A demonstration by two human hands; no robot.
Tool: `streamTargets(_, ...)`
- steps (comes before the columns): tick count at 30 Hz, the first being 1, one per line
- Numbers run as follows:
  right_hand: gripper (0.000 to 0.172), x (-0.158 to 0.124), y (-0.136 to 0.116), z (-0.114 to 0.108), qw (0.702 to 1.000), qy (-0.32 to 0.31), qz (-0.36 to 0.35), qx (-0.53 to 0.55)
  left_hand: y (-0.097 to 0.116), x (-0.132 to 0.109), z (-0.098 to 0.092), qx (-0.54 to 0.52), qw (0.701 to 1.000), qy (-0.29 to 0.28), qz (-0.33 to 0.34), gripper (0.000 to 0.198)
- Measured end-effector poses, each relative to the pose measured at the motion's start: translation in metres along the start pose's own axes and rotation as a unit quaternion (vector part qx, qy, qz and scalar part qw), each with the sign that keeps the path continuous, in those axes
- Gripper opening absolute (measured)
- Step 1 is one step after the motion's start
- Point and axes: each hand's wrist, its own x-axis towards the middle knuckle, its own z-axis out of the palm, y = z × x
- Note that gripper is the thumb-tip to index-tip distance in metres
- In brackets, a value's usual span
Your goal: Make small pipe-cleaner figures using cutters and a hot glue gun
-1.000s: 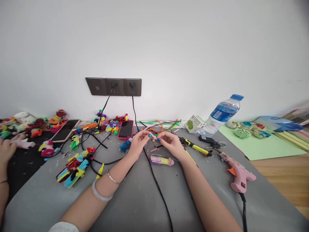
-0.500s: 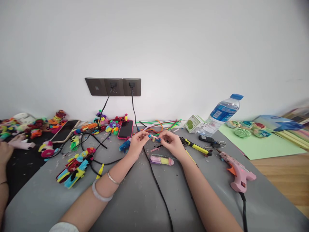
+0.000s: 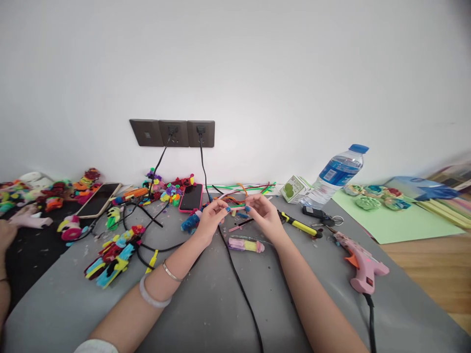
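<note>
Just beyond the pastel figure (image 3: 246,244), left hand (image 3: 211,220) and right hand (image 3: 264,215) pinch a pink strip (image 3: 237,208), now level where earlier tilted; apparently straightened.

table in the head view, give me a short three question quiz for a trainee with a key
1. True or false: the glue gun lies to the right of the right hand.
2. What colour is the cap on the bottle? a) red b) blue c) white
3. What do the left hand and right hand hold between them?

Key: 1 true; 2 b; 3 a thin pink strip
</note>
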Motion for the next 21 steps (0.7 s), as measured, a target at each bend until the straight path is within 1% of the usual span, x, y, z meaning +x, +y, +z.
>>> streamTargets(2,0.032,-0.0001,-0.0014,0.001,0.999,-0.02,0.022,0.043,0.0011,-0.001,0.0011,-0.014,1.0,-0.021,-0.009,0.028)
streamTargets(3,0.034,-0.0004,-0.0019,0.0017,0.998,-0.034,0.034,0.051,0.0015,-0.0016,0.0018,-0.019,0.999,-0.033,-0.015,0.029)
streamTargets(6,0.028,-0.0013,-0.0021,0.0036,0.995,-0.053,0.062,0.05,0.0019,-0.0032,0.0031,-0.028,0.998,-0.057,-0.027,0.032)
streamTargets(11,0.026,-0.0013,-0.0013,0.0039,0.995,-0.038,0.071,0.06,0.0006,-0.0042,0.0029,-0.01,0.996,-0.084,-0.035,0.033)
streamTargets(16,0.027,-0.0001,-0.0014,0.0024,0.998,-0.013,0.061,0.03,0.0013,-0.0045,0.0031,0.007,0.996,-0.08,-0.044,0.037)
streamTargets(19,0.028,0.0002,-0.0018,0.0016,0.999,-0.011,0.05,0.011,0.0001,-0.004,0.0031,0.016,0.996,-0.077,-0.042,0.039)
streamTargets(21,0.027,0.0,-0.0026,0.0015,0.998,-0.014,0.051,0.02,-0.0011,-0.0037,0.0029,0.024,0.996,-0.079,-0.042,0.04)
